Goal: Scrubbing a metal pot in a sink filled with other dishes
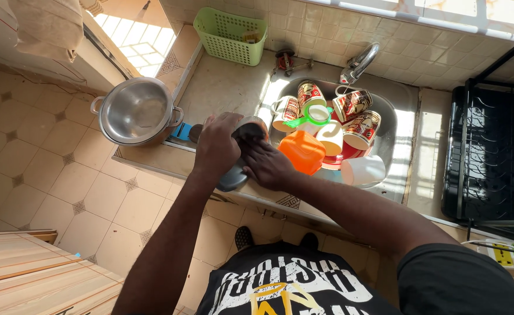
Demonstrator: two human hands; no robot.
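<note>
here the steel cup (242, 153) sits between both hands (242, 153).

Kitchen, seen from above. Beige tiled floor (64, 175) w/ small diamond insets, sunlit patch top left. Tiled wall (327, 26) behind worn counter (222, 87); bright window sill (443, 11) along top right. Black stove (496, 157) at right. Wooden cabinet top (29, 274) bottom left. Hard sunlight, strong shadows.
</note>
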